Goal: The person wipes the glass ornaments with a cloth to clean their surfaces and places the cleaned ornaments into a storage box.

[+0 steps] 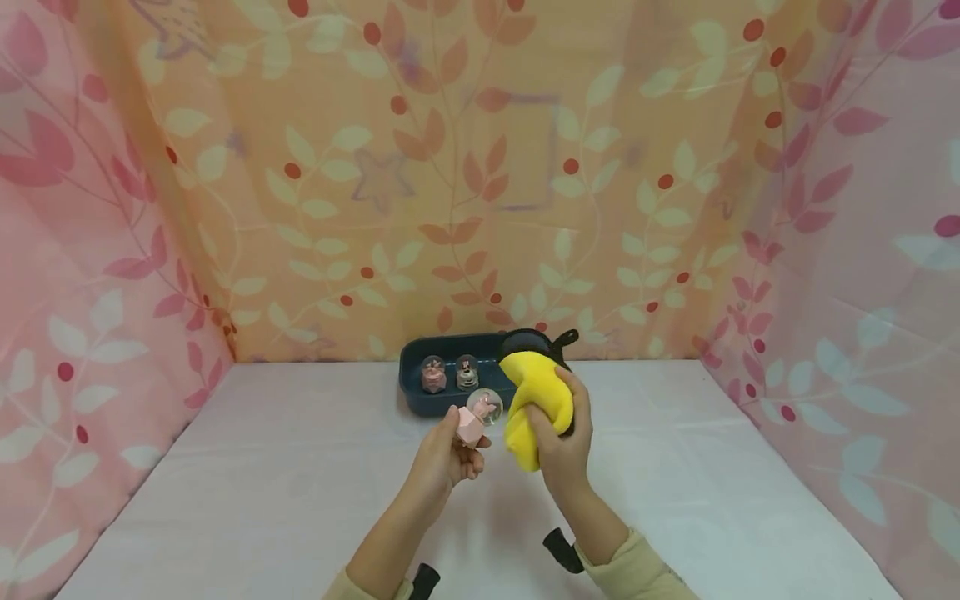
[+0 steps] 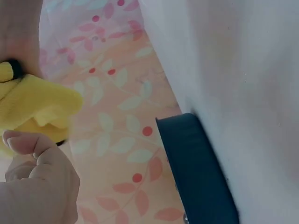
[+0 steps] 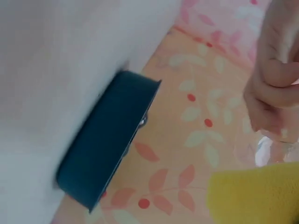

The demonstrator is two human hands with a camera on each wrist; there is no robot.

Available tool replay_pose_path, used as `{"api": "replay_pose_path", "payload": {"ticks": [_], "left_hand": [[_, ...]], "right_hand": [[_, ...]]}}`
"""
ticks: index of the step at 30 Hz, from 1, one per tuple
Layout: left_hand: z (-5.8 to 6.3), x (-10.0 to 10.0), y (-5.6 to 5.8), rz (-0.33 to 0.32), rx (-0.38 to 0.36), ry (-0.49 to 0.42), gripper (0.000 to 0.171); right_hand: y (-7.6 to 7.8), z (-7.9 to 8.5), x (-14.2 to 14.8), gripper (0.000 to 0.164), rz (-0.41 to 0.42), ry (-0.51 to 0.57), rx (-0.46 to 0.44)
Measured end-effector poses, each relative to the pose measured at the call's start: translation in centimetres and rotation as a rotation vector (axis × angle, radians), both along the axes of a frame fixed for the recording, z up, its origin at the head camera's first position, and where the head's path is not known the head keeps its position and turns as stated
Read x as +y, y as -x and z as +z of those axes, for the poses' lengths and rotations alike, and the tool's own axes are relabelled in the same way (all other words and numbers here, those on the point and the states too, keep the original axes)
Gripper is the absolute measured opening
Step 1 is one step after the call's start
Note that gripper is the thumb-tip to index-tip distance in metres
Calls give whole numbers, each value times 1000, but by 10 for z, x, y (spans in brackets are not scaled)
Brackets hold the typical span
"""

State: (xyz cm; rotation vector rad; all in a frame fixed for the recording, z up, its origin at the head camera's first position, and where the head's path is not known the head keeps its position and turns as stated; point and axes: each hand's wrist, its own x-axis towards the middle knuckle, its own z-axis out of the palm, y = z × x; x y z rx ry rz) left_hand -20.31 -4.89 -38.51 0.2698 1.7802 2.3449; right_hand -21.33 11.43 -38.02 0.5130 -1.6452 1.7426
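My left hand (image 1: 444,454) holds a small snow globe (image 1: 470,425) by its pink faceted base, the clear ball tilted up to the right. A pink figure shows inside the ball. Just to the right, my right hand (image 1: 567,437) grips a bunched yellow cloth (image 1: 542,396) with black parts and a black loop at its top. A narrow gap separates cloth and globe in the head view. The right wrist view has the yellow cloth (image 3: 257,192) near the clear ball (image 3: 264,151). From the left wrist, the fingers of the left hand (image 2: 44,172) hide the globe.
Behind the hands, a dark blue tray (image 1: 427,407) stands on the white tabletop (image 1: 300,467). Two more small globes sit in it, one with a pink base (image 1: 433,375) and one with a silvery base (image 1: 467,373). Patterned curtains (image 1: 450,167) enclose the back and sides.
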Motion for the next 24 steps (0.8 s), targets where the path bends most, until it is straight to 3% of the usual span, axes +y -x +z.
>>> {"api": "replay_pose_path", "payload": {"ticks": [3, 5, 7, 9, 13, 15, 20, 24], "left_hand": [[0, -1, -2, -29, -15, -35, 52], [1, 0, -4, -49, -11, -27, 51], [1, 0, -5, -74, -4, -11, 50], [0, 1, -6, -104, -5, 3, 50], [-4, 0, -5, -162, -4, -25, 49], [-5, 0, -3, -189, 3, -60, 48], [-4, -1, -3, -285, 16, -171, 49], [-1, 0, -5, -340, -29, -250, 46]], "right_hand": [[4, -7, -1, 42, 3, -287, 377], [9, -8, -2, 38, 47, -434, 541], [12, -8, -2, 37, 80, -524, 597], [13, -8, -2, 37, 89, -555, 598], [12, -7, -1, 47, 159, -452, 461], [8, -5, -2, 52, 208, -340, 303], [3, 0, -4, 52, 429, 17, -81], [0, 1, -5, 47, 560, 159, -203]]}}
